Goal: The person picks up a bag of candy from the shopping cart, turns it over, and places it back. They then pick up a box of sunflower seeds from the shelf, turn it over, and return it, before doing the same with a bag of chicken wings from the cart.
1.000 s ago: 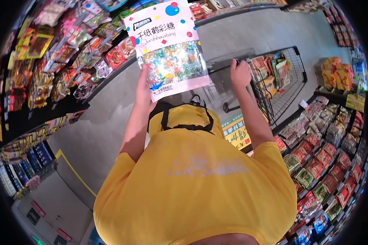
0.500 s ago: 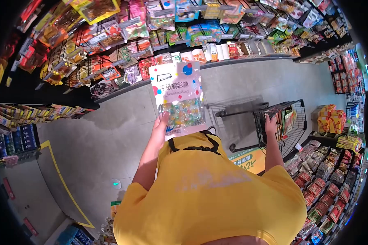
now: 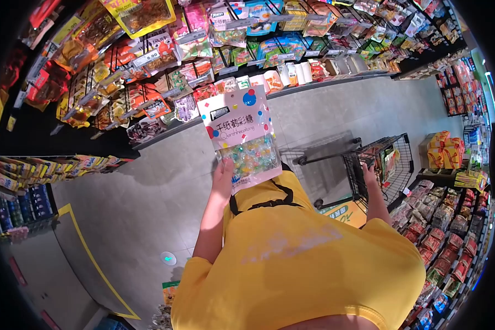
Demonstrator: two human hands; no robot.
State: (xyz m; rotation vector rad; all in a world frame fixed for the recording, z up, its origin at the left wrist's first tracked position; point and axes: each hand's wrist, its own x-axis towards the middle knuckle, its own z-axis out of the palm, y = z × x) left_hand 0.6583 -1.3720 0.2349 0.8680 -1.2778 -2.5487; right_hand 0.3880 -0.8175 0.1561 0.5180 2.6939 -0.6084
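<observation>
The pink candy bag (image 3: pixel 241 135) is held upright in front of the chest, its clear window showing coloured sweets. The left hand (image 3: pixel 223 177) is closed on its lower left corner. The bag hides part of the far shelf of snack packets (image 3: pixel 165 60) and the grey floor (image 3: pixel 148 187) behind it. To the right, the right hand (image 3: pixel 368 175) is curled over the near rim of a black wire shopping cart (image 3: pixel 395 157) holding packets. Further right are yellow boxes (image 3: pixel 444 151) and more snack racks (image 3: pixel 440 220).
</observation>
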